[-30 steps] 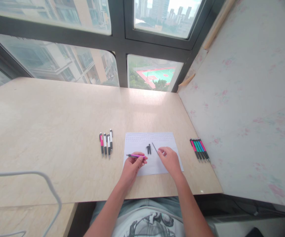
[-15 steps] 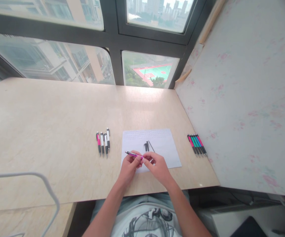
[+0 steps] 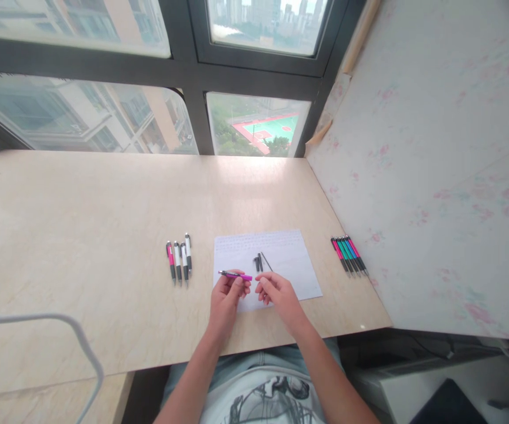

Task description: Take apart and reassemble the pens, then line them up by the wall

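left hand (image 3: pixel 225 296) pinches pink pen barrel (image 3: pixel 235 275) above paper (image 3: pixel 290 247) | right hand (image 3: pixel 279 294) at its 3 o'clock, fingers loosely curled, seemingly empty | black parts (image 3: pixel 258 263), refill (image 3: pixel 266 261) at 12 o'clock | likely mid-assembly; next calls for fine pinch

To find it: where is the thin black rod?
Head view: the thin black rod lies on the white paper sheet, right of two small black pieces.
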Motion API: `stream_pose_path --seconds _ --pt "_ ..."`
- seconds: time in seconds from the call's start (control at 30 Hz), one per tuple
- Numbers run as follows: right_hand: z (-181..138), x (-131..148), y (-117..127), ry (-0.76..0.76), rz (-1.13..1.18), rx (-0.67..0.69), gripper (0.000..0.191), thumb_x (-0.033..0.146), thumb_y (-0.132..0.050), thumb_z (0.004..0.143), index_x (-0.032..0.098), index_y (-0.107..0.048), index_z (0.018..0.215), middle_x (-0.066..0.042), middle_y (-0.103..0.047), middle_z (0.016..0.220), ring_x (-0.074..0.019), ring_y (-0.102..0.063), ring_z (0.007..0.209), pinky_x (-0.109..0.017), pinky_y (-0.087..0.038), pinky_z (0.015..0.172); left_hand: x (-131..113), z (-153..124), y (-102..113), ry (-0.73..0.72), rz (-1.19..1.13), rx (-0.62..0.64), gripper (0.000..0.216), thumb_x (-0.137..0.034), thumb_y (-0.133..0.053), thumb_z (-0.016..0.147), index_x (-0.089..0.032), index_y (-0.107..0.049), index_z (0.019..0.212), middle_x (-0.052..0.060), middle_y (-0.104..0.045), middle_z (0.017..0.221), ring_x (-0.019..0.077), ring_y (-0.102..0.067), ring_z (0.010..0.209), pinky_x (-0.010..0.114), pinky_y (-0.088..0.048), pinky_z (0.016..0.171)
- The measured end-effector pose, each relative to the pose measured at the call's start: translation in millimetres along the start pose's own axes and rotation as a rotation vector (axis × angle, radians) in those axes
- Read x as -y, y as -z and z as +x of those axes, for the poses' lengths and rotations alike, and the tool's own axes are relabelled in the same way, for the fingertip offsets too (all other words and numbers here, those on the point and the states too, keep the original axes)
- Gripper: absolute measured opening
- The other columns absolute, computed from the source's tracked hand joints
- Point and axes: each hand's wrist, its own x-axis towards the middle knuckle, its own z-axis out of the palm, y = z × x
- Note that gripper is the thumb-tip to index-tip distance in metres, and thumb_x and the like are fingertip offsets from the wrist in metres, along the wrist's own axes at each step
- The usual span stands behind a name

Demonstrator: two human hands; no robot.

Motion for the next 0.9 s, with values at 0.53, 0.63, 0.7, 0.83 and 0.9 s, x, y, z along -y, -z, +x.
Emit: stream_pose_path --seconds 0.53,0.63,0.7,0.83,0.9 --pt "-4 -9 -4 -0.157 0.413 0.039 0.024 0.036 -0.072 0.076 0.013 -0.066 0.081 0.001 -0.058 0.067 -0.0057 -0.047 0.053 -0.016 -0.032 0.044 -3 -12 -8 -0.106 0.327 0.024 0.023 -0.036 -0.064 0.083 -0.017 -0.062 0.096 0.003 -0.065 0.073 0.0159 -0.061 0.066 0.028 -0.048 0.062" --pt "-3 -9 0 -0.088 0.244 -0.019 0.026 0.038 -0.068 0.079 0.015 -0.063 0.088 0.000 -0.062 0.068 -0.0079 -0.052 0.053 -0.017 -0.035 0.045 -3 -12 -6 -0.072 0.296 0.018 0.024 -0.037 -0.064 0.083 -0.017 -0.062 0.096 0.003 -0.066 0.075 0.0149 -0.060 0.065 0.027 -0.047 0.061" --pt "-2 -8 9 -0.020 0.087 -0.097 0.027 0.042 -0.063 0.081 0.017 -0.058 0.090 -0.001 -0.064 0.067 -0.0115 -0.057 0.054 -0.020 -0.038 0.046 -2 -10 -5 -0.053 0.266 0.012 0.024 -0.037 -0.064 0.083 -0.017 -0.062 0.097 0.003 -0.066 0.075 0.0138 -0.059 0.065 0.026 -0.047 0.061" --pt "8 0 33 0.137 -0.369 -0.242 0.028 0.046 -0.058 0.083 0.019 -0.056 0.074 0.000 -0.062 0.058 -0.0141 -0.056 0.050 -0.024 -0.040 0.049 1 -5 -2 -0.017 0.195 0.008 0.025 -0.037 -0.065 0.083 -0.017 -0.062 0.097 0.003 -0.066 0.076 0.0126 -0.058 0.065 0.024 -0.045 0.060" --pt "17 5 42 0.212 -0.580 -0.304 0.026 0.041 -0.059 0.082 0.019 -0.059 0.069 -0.001 -0.063 0.061 -0.0154 -0.057 0.056 -0.026 -0.042 0.056 2 -4 -1 -0.014 0.171 0.003 0.025 -0.037 -0.065 0.083 -0.017 -0.062 0.097 0.003 -0.066 0.077 0.0123 -0.057 0.064 0.023 -0.044 0.060"
